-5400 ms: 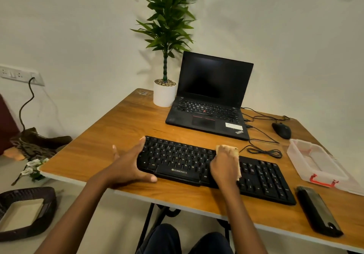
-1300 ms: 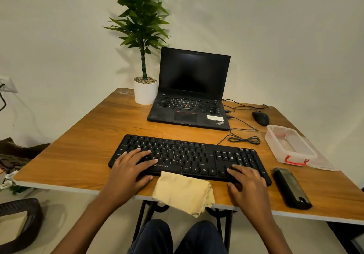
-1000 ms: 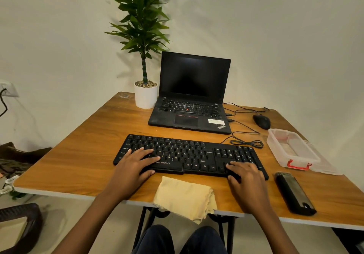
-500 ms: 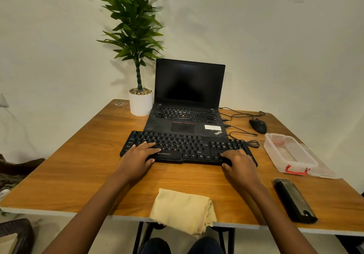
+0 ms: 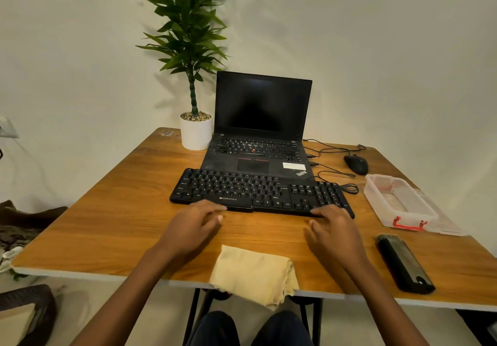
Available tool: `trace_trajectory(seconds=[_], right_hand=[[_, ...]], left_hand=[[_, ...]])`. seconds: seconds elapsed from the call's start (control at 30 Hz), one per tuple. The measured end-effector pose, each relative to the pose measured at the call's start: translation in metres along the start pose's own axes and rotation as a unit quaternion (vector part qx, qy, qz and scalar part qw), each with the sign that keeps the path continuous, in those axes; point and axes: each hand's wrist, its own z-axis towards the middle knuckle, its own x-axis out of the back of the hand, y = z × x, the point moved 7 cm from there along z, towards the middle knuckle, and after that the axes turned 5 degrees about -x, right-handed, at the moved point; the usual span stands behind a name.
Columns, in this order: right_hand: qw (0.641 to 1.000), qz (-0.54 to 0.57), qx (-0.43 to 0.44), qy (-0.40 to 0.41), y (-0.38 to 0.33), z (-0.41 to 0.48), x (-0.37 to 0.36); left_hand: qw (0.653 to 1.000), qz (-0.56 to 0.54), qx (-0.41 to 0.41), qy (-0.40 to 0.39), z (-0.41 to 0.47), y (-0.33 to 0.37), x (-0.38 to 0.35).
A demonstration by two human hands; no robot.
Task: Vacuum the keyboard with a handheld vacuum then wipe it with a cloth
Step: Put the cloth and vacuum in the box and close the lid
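The black keyboard (image 5: pixel 258 194) lies across the middle of the wooden table (image 5: pixel 113 222), its far edge against the laptop. My left hand (image 5: pixel 192 226) hovers just in front of its near edge, fingers loosely curled, holding nothing. My right hand (image 5: pixel 334 231) sits at the keyboard's near right corner, fingers spread, fingertips at the edge. A folded pale yellow cloth (image 5: pixel 254 273) rests at the table's front edge between my arms, partly hanging over. The black handheld vacuum (image 5: pixel 404 263) lies at the right front.
An open black laptop (image 5: pixel 261 128) stands behind the keyboard, with a white potted plant (image 5: pixel 195 133) to its left. A black mouse (image 5: pixel 356 164) and cables (image 5: pixel 336 173) lie at the back right. A clear plastic box with a red clasp (image 5: pixel 398 202) sits on the right.
The cloth was set down at the front edge. Both hands pushed the keyboard away toward the laptop, then drew back off the keys to its near edge.
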Motion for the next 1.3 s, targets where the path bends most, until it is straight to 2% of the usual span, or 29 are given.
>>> trace_trajectory(seconds=[0.1, 0.2, 0.37, 0.6, 0.73, 0.87, 1.03, 1.2, 1.3], right_hand=[[0.992, 0.111, -0.001, -0.064, -0.016, -0.036, 0.000], [0.965, 0.225, 0.023, -0.128, -0.033, -0.063, -0.003], [0.955, 0.220, 0.044, -0.194, -0.036, -0.076, -0.026], [0.973, 0.171, 0.055, -0.145, -0.040, -0.073, -0.030], [0.970, 0.196, 0.040, -0.140, -0.039, -0.072, -0.029], [0.943, 0.301, -0.007, -0.140, -0.037, -0.070, -0.022], [0.899, 0.403, -0.033, -0.170, -0.042, -0.069, -0.006], [0.866, 0.465, -0.033, -0.183, -0.037, -0.058, 0.020], [0.859, 0.479, -0.027, -0.182, -0.028, -0.047, 0.043]], left_hand=[[0.993, -0.050, -0.020, -0.106, -0.020, 0.016, -0.010], [0.987, -0.090, -0.014, -0.130, -0.031, 0.019, -0.013], [0.973, -0.192, 0.005, -0.132, -0.043, 0.022, -0.014], [0.967, -0.230, 0.030, -0.106, -0.045, 0.027, -0.019], [0.957, -0.281, 0.001, -0.077, -0.042, 0.042, -0.020], [0.937, -0.344, 0.002, -0.059, -0.036, 0.065, -0.025], [0.935, -0.353, -0.032, -0.027, -0.016, 0.094, -0.016], [0.941, -0.292, -0.132, -0.107, 0.011, 0.151, 0.000], [0.942, -0.237, -0.188, -0.143, 0.031, 0.183, 0.007]])
